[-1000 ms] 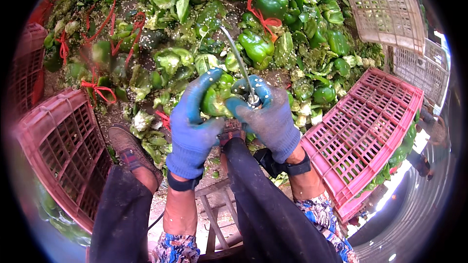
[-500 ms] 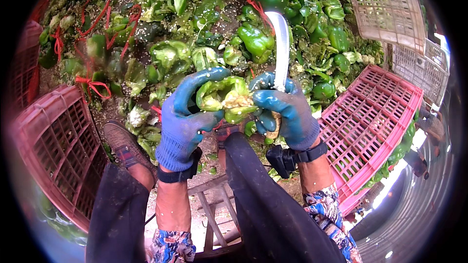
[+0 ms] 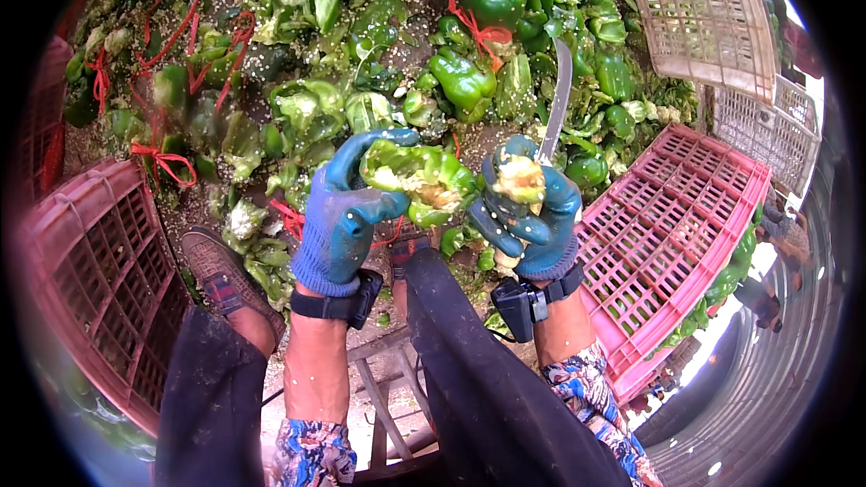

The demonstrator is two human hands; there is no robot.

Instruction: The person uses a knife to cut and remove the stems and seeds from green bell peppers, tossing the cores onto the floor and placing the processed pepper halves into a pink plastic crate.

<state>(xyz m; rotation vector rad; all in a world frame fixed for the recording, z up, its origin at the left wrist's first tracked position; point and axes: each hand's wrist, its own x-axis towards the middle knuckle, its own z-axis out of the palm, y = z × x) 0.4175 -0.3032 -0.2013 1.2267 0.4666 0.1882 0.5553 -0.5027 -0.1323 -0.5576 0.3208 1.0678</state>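
Note:
My left hand (image 3: 347,216), in a blue glove, is closed on a cut green bell pepper (image 3: 433,182) whose pale, torn inside faces up. Just right of it, my gloved right hand (image 3: 532,221) is closed round a knife, its handle mostly hidden by the fingers. The curved knife blade (image 3: 558,95) rises away from me above the fist. A pale, seedy pepper core (image 3: 520,179) sits at the fingers of this right hand, apart from the pepper.
Cut peppers, seeds and red ties (image 3: 162,162) litter the ground ahead. Pink crates stand at left (image 3: 108,280) and right (image 3: 667,234), the right one with peppers beneath its slats. A beige crate (image 3: 699,13) is at far right. My shoe (image 3: 225,275) rests near the left crate.
The right hand has turned and drawn away from the pepper, with the pale core now at its fingers. The knife blade has tilted to the right. The left hand keeps the pepper.

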